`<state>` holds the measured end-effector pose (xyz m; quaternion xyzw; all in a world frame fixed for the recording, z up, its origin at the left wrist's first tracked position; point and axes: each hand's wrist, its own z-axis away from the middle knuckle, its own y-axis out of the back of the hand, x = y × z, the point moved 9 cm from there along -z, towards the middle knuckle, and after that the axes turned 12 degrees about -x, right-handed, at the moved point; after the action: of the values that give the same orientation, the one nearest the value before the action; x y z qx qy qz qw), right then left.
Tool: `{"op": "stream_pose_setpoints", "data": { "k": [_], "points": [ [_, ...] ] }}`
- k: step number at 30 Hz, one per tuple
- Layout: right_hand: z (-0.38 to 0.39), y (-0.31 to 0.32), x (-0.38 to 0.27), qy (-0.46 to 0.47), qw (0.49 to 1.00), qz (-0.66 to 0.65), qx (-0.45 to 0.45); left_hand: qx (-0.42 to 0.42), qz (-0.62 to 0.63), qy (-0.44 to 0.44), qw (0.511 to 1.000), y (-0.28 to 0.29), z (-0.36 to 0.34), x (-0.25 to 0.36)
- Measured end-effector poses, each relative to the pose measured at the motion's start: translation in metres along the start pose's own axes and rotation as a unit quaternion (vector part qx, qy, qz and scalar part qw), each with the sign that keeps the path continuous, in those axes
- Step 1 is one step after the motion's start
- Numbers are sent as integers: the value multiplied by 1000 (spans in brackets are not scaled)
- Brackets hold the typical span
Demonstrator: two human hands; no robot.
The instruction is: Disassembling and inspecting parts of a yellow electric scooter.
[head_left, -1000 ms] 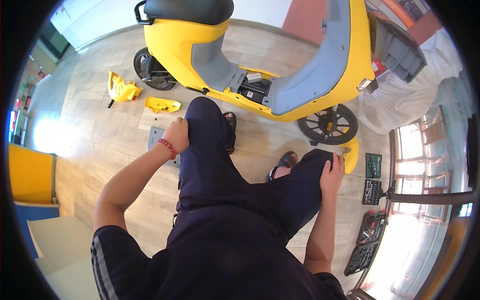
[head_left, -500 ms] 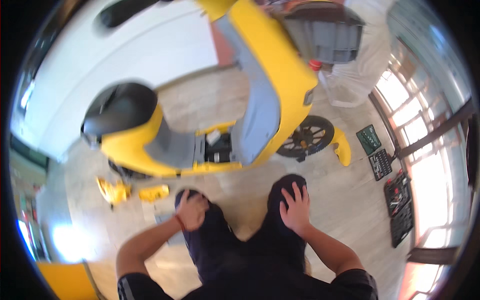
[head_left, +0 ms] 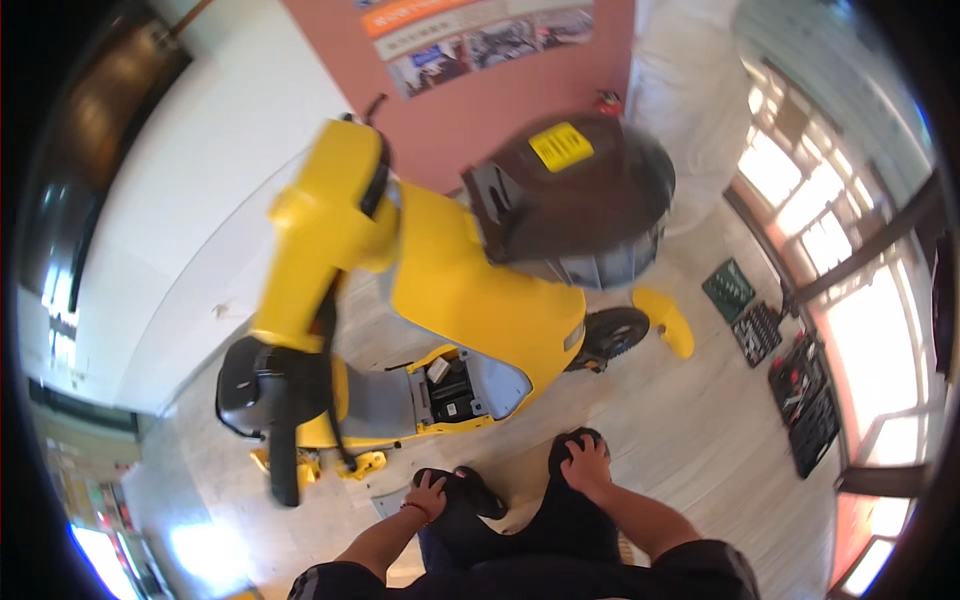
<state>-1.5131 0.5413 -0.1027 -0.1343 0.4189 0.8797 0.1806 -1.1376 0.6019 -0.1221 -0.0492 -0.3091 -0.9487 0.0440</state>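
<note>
My left hand (head_left: pixel 427 497) rests on my left knee, its fingers spread over the dark trousers. On the other knee lies my right hand (head_left: pixel 587 466), fingers apart. Neither hand holds anything. In front of my knees stands a yellow scooter (head_left: pixel 490 300) with its floorboard uncovered. Inside that opening sits a black compartment (head_left: pixel 452 392) with a small white item in it. A dark box with a grey lower part (head_left: pixel 570 205) is on the scooter's front. The handlebar end (head_left: pixel 284 450) reaches toward me at the left, blurred.
A yellow curved panel (head_left: pixel 663 322) lies by the front wheel (head_left: pixel 614 334). Smaller yellow pieces (head_left: pixel 362 466) are on the floor at the left. Along the right lie a green case (head_left: pixel 729 287), a socket set (head_left: pixel 757 333) and an open tool case (head_left: pixel 804 400). White plastic sheeting (head_left: pixel 685 100) hangs behind.
My view has shifted, so the scooter's handlebar, front box and the wall poster now show more fully. Both hands remain on my knees, lower in the picture.
</note>
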Motion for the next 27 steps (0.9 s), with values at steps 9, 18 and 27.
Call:
{"op": "stream_pose_setpoints", "data": {
  "k": [9,18,27],
  "points": [
    [72,-35,5,-36,923,115,-366,-31,328,-32,944,-57,177,59],
    [68,-32,-52,-93,824,101,-549,27,655,114,747,-141,277,33],
    [-1,-78,-150,-138,771,255,-567,-88,885,198,413,-254,361,10]
  ]
}}
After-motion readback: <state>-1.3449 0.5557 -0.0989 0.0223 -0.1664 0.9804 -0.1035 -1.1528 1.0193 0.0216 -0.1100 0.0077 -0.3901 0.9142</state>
